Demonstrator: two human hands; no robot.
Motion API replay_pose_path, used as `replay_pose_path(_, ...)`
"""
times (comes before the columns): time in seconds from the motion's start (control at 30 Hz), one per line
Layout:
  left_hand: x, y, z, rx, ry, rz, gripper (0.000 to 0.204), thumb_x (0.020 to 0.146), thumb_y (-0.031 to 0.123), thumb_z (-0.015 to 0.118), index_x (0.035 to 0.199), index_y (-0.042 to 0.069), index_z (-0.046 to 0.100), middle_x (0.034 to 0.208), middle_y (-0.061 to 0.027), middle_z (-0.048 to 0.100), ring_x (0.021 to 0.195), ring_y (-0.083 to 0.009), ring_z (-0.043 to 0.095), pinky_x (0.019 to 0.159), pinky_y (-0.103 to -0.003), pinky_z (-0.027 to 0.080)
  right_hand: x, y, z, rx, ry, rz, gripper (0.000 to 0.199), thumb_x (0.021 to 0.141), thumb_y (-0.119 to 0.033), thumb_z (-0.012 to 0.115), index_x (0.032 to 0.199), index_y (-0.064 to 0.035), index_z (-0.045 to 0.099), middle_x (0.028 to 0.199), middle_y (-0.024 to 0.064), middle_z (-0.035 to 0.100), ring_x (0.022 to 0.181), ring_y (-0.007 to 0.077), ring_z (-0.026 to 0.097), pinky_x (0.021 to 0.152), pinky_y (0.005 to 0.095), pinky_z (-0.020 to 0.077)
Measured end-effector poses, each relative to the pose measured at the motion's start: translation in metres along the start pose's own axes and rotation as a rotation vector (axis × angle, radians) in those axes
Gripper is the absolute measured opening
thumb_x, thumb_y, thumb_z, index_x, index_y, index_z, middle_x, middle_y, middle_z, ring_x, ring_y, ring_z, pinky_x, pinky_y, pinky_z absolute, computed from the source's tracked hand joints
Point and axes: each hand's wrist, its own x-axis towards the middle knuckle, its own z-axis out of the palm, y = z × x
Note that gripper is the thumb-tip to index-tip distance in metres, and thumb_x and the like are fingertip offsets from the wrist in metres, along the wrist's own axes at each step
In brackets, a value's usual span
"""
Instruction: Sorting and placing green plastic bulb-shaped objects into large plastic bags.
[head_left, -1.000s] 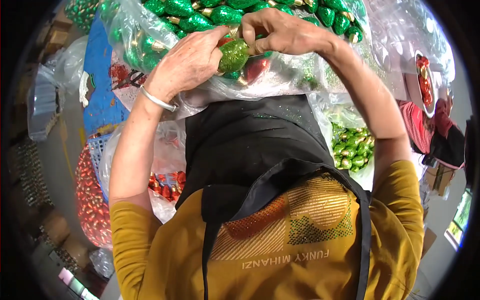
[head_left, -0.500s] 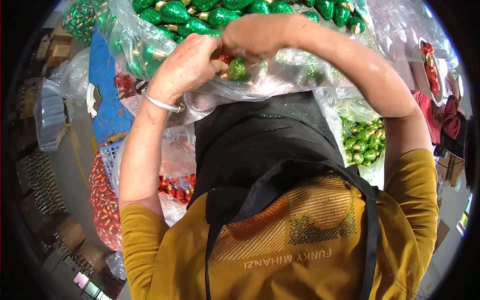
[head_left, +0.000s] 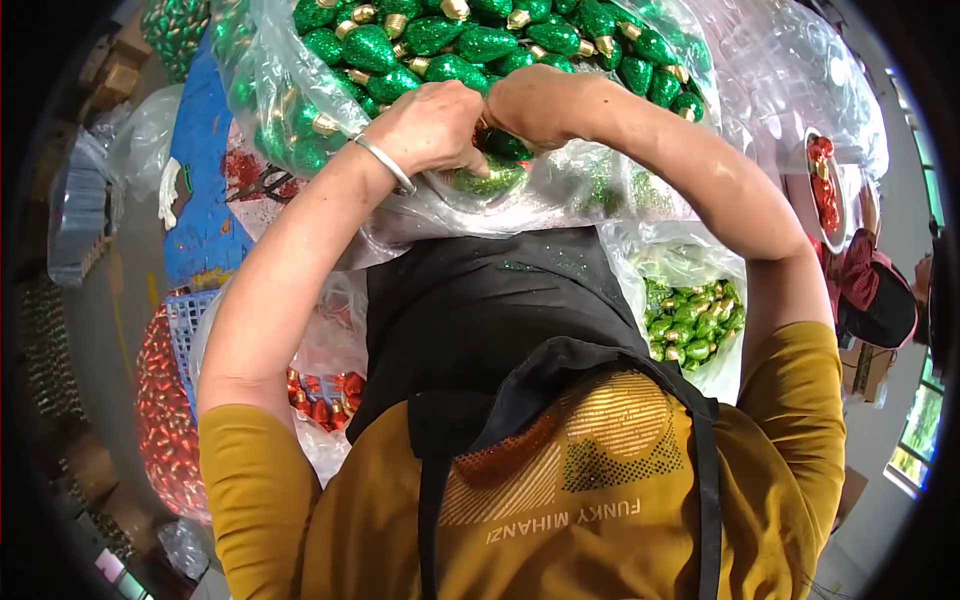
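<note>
My left hand (head_left: 432,128) is closed, its thumb and fingers on a glittery light green bulb-shaped ornament (head_left: 490,181) with some red showing beside it. Against it, my right hand (head_left: 540,105) curls downward over a dark green bulb-shaped ornament (head_left: 507,147); its fingertips are mostly hidden. Just beyond both hands, a clear plastic bag (head_left: 282,75) lies spread with many glittery dark green bulb ornaments (head_left: 433,36) with gold caps. Its near edge runs beneath my hands.
At my right side sits a bag of light green ornaments (head_left: 690,320). Red ornaments (head_left: 325,400) lie in a bag by my left side, next to a blue crate (head_left: 188,325). A white oval dish (head_left: 826,190) with red ornaments stands far right, near another person (head_left: 875,295).
My hands have come together lower in the picture, my right hand now over a dark green ornament. The whole view has shifted slightly, with more of the dark green pile showing.
</note>
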Motion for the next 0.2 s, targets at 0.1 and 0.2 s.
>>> replay_pose_path(0.1, 0.002, -0.006, 0.004, 0.053, 0.005, 0.026, 0.044, 0.061, 0.037, 0.078, 0.067, -0.004, 0.065, 0.072, -0.0208, 0.064, 0.077, -0.0339, 0.065, 0.073, -0.037, 0.052, -0.005, 0.001, -0.005, 0.011, 0.016, -0.043, 0.033, 0.062, -0.010, 0.074, 0.091, -0.0019, 0.062, 0.076, 0.0186, 0.063, 0.079, 0.0372, 0.062, 0.067, 0.0434, 0.0494)
replay_pose_path(0.2, 0.005, 0.004, -0.005, 0.144, -0.118, 0.056, 0.044, 0.064, 0.035, 0.078, 0.087, -0.001, 0.065, 0.078, -0.0223, 0.063, 0.083, -0.0359, 0.063, 0.075, -0.042, 0.050, -0.030, -0.011, -0.016, 0.083, 0.096, 0.050, 0.051, 0.064, -0.011, 0.074, 0.111, -0.0061, 0.054, 0.079, 0.0194, 0.063, 0.082, 0.0353, 0.063, 0.068, 0.0434, 0.0497)
